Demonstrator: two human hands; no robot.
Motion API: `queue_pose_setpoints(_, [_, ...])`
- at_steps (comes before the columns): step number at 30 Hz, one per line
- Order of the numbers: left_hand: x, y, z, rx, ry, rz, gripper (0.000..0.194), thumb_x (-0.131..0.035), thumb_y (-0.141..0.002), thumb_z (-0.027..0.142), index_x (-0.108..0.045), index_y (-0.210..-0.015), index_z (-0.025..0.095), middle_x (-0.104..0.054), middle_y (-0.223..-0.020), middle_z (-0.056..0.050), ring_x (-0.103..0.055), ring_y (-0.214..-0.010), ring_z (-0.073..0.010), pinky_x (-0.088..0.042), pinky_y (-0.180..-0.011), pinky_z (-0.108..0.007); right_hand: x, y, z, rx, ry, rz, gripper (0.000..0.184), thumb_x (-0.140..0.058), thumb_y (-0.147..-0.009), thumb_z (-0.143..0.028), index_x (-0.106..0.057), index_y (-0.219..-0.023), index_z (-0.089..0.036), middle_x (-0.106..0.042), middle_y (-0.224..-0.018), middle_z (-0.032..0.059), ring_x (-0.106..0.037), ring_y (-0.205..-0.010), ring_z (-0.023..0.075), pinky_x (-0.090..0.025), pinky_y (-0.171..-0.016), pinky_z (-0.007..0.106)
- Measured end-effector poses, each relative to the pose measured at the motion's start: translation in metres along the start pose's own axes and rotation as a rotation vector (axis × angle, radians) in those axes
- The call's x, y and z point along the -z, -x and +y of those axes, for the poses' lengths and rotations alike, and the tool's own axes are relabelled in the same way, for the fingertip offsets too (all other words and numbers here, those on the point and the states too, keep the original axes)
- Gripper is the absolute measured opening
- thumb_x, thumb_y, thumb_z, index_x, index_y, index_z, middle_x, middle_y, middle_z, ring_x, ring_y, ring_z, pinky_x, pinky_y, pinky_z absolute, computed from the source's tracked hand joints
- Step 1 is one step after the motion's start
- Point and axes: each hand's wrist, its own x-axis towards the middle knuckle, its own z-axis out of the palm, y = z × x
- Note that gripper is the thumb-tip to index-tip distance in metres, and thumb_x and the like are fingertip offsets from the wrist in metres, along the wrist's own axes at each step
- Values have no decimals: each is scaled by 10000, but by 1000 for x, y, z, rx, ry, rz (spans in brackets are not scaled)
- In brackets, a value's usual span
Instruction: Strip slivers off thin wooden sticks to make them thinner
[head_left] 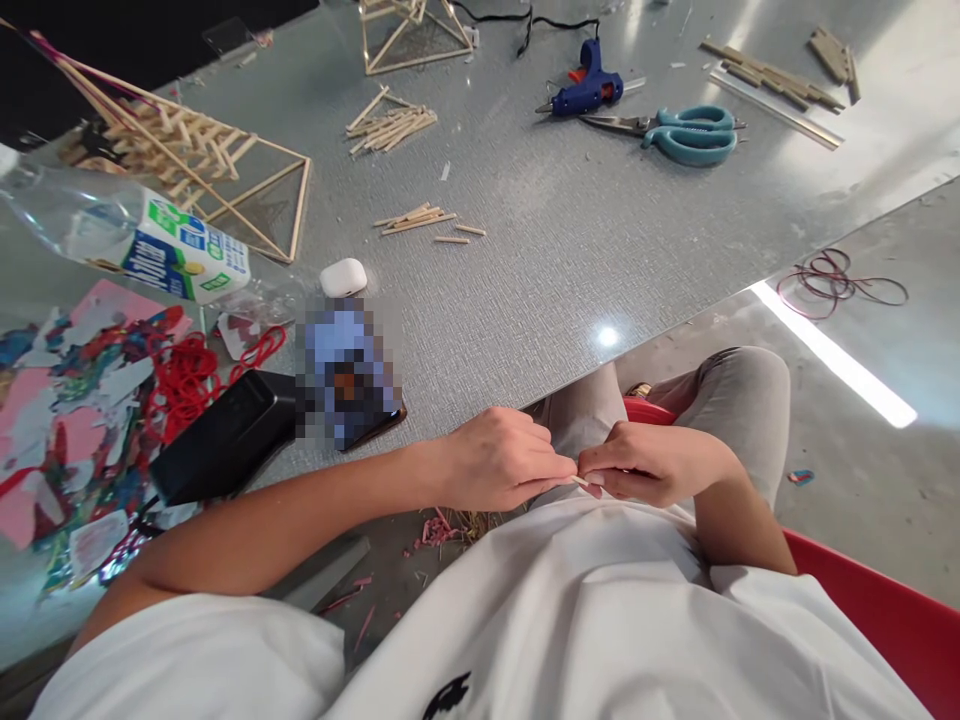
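From my remote seat, the head camera shows me the left hand (499, 458) back upward, its forearm crossing low along the table's edge (450, 420) and its fingers stretched toward the right hand (652, 462). That one is bent inward at the wrist, fingers curled. Their fingertips meet above the lap, both pinched on one stick (579, 481), which is off the table, just over the white shirt (585, 600). What I can see of the stick is pale, thin and straight; the fingers hide the rest, so I cannot tell its length.
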Motion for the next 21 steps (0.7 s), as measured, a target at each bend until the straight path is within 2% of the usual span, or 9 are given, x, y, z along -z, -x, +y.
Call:
queue_pose_setpoints(3, [2,0,-1,-8,42,10,396,-465,-1179,249,-754,-919,175,-669,-680,3,-611,-626,-145,-433,-602,-308,1,-2,2,16,-62,-7,259,-418,-1133,-156,-617,-970,-188,-512,-665,-55,-408,-529,95,-327,-535,214])
queue_pose_setpoints(6, [2,0,-2,-28,111,65,332,-497,-1169,224,-766,-987,158,-715,-715,-10,-636,-636,-145,-487,-636,-295,4,-2,2,10,-153,-20,304,-411,-1176,-252,-646,-999,-172,-519,-668,-49,-453,-536,90,-358,-546,202])
queue_pose_setpoints(10, [-1,1,-4,-14,175,184,246,-535,-1152,187,-766,-1083,136,-755,-746,-28,-645,-636,-147,-513,-643,-288,8,0,0,-23,-213,64,427,-422,-1203,-408,-692,-1014,-136,-425,-617,-82,-348,-506,80,-321,-525,206])
queue_pose_setpoints(13, [0,0,-3,16,221,193,247,-528,-1152,173,-755,-1073,122,-734,-723,-26,-637,-653,-150,-507,-641,-278,9,3,-4,-44,-261,107,466,-414,-1207,-449,-696,-1040,-118,-410,-616,-89,-344,-509,75,-322,-525,199])
queue_pose_setpoints(16, [4,-1,-2,44,277,170,245,-514,-1153,150,-745,-1072,131,-741,-741,-19,-646,-683,-141,-524,-667,-252,7,7,-8,-51,-264,99,447,-376,-1217,-430,-675,-1097,-119,-440,-642,-78,-399,-530,81,-353,-543,196])
queue_pose_setpoints(21, [6,-2,-1,71,285,176,242,-519,-1150,150,-746,-1070,127,-746,-748,-22,-652,-686,-139,-532,-666,-245,2,8,-13,9,-67,179,284,-379,-1195,-258,-622,-1100,-144,-429,-683,-78,-390,-558,91,-340,-553,209])
